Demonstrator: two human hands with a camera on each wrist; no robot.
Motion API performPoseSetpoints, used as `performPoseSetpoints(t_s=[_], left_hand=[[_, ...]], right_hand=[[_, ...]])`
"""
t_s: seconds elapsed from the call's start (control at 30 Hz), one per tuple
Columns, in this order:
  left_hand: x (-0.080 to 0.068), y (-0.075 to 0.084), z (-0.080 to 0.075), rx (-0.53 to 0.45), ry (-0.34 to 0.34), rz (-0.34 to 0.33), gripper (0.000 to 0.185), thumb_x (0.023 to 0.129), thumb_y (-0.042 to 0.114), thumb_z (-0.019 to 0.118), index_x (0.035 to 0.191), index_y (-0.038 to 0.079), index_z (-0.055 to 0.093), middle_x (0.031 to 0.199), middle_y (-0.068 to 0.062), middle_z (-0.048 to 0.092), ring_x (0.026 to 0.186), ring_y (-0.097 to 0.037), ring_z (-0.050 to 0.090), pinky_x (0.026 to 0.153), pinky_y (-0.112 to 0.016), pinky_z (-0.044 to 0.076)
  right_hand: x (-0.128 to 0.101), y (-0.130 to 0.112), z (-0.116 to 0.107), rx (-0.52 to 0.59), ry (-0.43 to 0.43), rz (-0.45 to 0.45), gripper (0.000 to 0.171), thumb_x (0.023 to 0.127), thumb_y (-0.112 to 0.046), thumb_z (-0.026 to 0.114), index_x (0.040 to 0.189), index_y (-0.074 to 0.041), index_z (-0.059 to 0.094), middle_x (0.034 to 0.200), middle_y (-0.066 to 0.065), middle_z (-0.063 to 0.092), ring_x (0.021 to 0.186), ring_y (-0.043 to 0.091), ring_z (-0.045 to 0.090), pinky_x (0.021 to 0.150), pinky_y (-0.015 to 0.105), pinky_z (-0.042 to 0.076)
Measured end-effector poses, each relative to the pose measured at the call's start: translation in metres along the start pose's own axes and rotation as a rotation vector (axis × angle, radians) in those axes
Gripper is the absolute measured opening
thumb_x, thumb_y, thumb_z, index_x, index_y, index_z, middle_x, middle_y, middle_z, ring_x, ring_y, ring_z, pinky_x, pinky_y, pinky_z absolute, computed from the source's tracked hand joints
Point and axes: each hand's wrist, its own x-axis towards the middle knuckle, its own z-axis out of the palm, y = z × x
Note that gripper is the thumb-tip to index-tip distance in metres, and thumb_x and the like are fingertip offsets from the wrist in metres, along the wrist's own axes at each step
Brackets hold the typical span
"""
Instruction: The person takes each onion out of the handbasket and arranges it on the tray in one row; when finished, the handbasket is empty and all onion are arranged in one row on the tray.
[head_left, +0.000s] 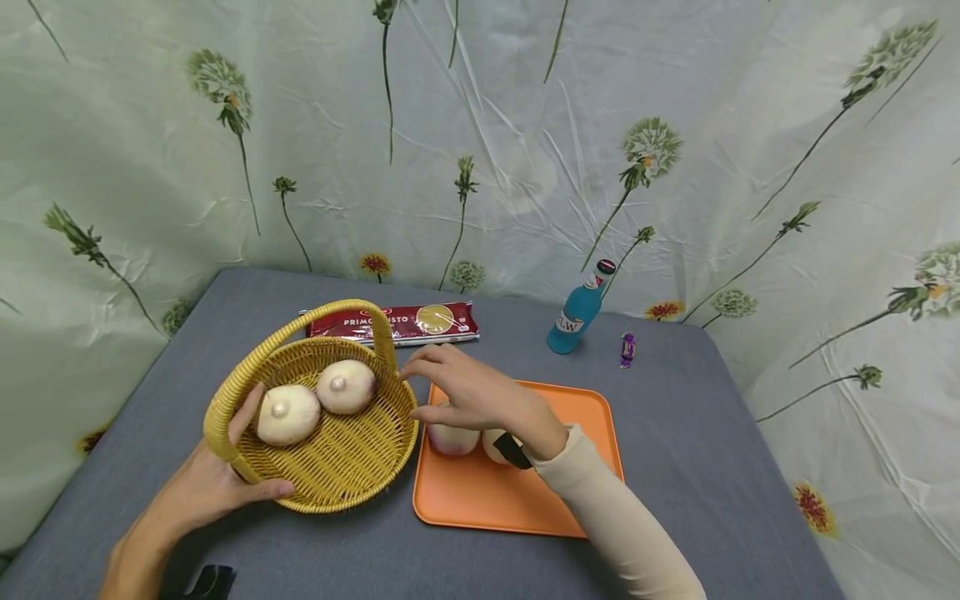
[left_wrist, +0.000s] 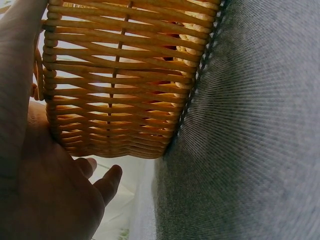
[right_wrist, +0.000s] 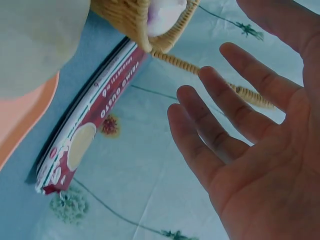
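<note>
While L hand (head_left: 206, 483) grips the near rim/handle base of the yellow wicker basket (head_left: 341, 471) w/ thumb along the outer wall and fingers curled over the rim, R hand (head_left: 480, 396) hovers empty, fingers spread and relaxed, just right of the basket's far-right rim and above the left end of the orange tray (head_left: 525, 508). R wrist view confirms: palm bare, nothing pinched. L wrist view shows basket weave pressed against the palm, basket sitting on the grey tabletop (head_left: 720, 467).

Basket holds 2 pale round turnips (head_left: 288, 414), side by side, touching, stem nubs facing up toward the cam. 2 more of the same veg (head_left: 452, 439) lie on the tray, directly under R hand/wrist, partly hidden by it.

Key relation: tray veg sit below and slightly toward the person from R fingertips; basket opening lies to the left of R hand, just beside it. R hand is clearly the nearer one to the tray veg; L hand is busy w/ the basket. Round items, so no real long axis to align to.

Behind: red spaghetti pack (head_left: 393, 323) lying across, long axis L-R, blue bottle (head_left: 576, 312) upright, small purple candy (head_left: 627, 349) near it. Floral cloth backdrop.
</note>
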Motion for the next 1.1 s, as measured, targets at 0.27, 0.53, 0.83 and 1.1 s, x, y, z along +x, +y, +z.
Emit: performPoseSetpoints(t_s=[0.27, 0.53, 0.83, 1.1], left_hand=[[0.0, 0.0, -0.001, 0.02, -0.003, -0.018, 0.142, 0.05, 0.014, 0.099, 0.162, 0.008, 0.011, 0.154, -0.039, 0.02, 0.136, 0.015, 0.01, 0.103, -0.001, 0.007], [-0.001, 0.0, -0.001, 0.021, -0.008, -0.03, 0.142, 0.051, 0.014, 0.098, 0.162, 0.01, 0.01, 0.155, -0.038, 0.019, 0.136, 0.015, 0.009, 0.103, -0.001, 0.006], [-0.001, 0.0, 0.0, 0.02, 0.001, 0.004, 0.143, 0.049, 0.014, 0.099, 0.161, 0.006, 0.011, 0.152, -0.041, 0.022, 0.136, 0.016, 0.012, 0.103, 0.0, 0.008], [0.0, 0.0, 0.001, 0.001, 0.009, 0.021, 0.142, 0.049, 0.012, 0.099, 0.161, 0.004, 0.012, 0.149, -0.043, 0.025, 0.136, 0.015, 0.015, 0.104, 0.0, 0.01]], right_hand=[[0.022, -0.009, 0.01, -0.037, -0.045, -0.038, 0.045, 0.098, -0.033, 0.066, 0.136, -0.012, 0.058, 0.14, 0.007, 0.052, 0.131, 0.021, 0.048, 0.111, 0.034, 0.039], [0.041, -0.016, 0.019, -0.061, -0.049, -0.082, 0.044, 0.097, -0.033, 0.067, 0.135, -0.013, 0.058, 0.139, 0.006, 0.054, 0.13, 0.018, 0.049, 0.112, 0.027, 0.036], [0.063, -0.022, 0.025, -0.021, -0.072, -0.096, 0.045, 0.096, -0.03, 0.069, 0.135, -0.013, 0.058, 0.145, 0.006, 0.052, 0.134, 0.017, 0.048, 0.112, 0.024, 0.035], [0.079, -0.022, 0.027, -0.043, -0.087, -0.084, 0.044, 0.095, -0.029, 0.07, 0.134, -0.013, 0.06, 0.148, 0.008, 0.049, 0.135, 0.018, 0.048, 0.11, 0.021, 0.035]])
